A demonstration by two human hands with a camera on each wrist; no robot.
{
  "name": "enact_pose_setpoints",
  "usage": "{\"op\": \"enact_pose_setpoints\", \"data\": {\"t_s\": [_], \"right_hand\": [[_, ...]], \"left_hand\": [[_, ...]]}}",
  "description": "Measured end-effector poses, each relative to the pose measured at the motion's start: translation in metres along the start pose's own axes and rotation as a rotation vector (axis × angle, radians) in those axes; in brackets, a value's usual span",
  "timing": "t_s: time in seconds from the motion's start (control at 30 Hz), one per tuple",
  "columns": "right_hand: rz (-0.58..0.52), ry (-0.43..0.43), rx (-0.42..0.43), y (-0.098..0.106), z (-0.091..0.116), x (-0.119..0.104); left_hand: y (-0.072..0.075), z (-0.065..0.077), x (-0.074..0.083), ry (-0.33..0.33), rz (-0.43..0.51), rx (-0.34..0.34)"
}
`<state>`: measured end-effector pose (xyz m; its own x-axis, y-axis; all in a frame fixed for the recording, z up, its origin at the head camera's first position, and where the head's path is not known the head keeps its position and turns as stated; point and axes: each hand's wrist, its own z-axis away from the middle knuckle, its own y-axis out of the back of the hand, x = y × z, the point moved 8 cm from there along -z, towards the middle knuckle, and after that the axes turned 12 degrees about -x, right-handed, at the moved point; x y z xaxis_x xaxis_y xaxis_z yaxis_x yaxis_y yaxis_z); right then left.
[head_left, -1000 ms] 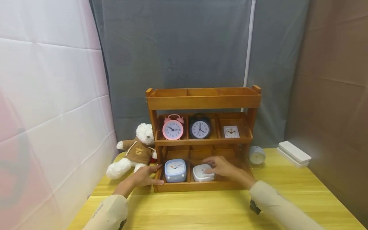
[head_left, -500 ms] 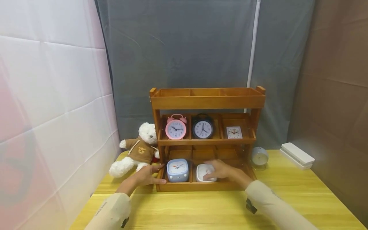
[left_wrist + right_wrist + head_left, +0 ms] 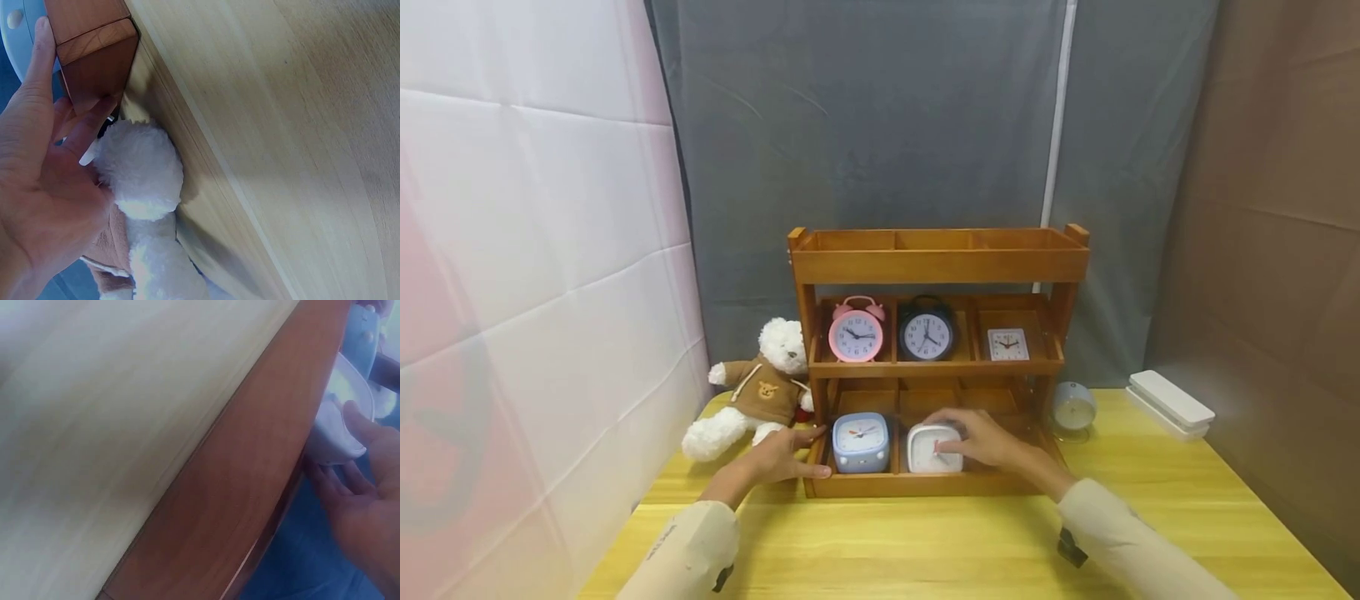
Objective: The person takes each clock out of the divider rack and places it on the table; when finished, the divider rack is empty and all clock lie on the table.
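Observation:
A small white alarm clock (image 3: 935,450) stands in the middle bottom compartment of a brown wooden shelf (image 3: 940,267). My right hand (image 3: 981,437) holds it, thumb over the front and fingers behind its right side; the right wrist view shows the fingers under and behind the clock (image 3: 340,428). At the shelf's lower left corner, my left hand (image 3: 775,457) grips the side, its thumb along the front and its fingers against the outer panel (image 3: 100,75). A blue alarm clock (image 3: 861,443) sits in the bottom left compartment, between the two hands.
On the middle tier stand a pink alarm clock (image 3: 856,335), a black one (image 3: 927,333) and a small white square clock (image 3: 1007,344). A teddy bear (image 3: 763,387) leans at left. Right of the shelf are a light blue clock (image 3: 1073,407) and a white stapler-like object (image 3: 1170,403).
The white alarm clock has tipped from leaning back to a more upright stance, its face now toward me. My right hand shifted with it; the left hand keeps its place on the shelf.

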<state>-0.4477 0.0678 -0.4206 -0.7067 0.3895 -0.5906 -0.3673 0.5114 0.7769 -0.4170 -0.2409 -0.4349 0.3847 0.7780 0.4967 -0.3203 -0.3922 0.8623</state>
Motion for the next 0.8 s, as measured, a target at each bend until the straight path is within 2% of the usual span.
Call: {"op": "enact_pose_setpoints", "data": {"t_s": [0.17, 0.4, 0.53, 0.8], "right_hand": [[0.013, 0.036, 0.034, 0.009, 0.006, -0.011], [0.084, 0.068, 0.113, 0.040, 0.015, -0.031], [0.148, 0.067, 0.138, 0.054, 0.024, -0.034], [0.201, 0.042, 0.171, 0.074, 0.052, -0.033]], "left_hand": [[-0.001, 0.000, 0.000, 0.008, 0.014, -0.004], [-0.001, 0.000, -0.002, 0.013, 0.017, -0.001], [0.000, -0.001, -0.002, 0.015, 0.014, -0.006], [0.000, 0.000, 0.002, 0.019, 0.012, -0.006]]}}
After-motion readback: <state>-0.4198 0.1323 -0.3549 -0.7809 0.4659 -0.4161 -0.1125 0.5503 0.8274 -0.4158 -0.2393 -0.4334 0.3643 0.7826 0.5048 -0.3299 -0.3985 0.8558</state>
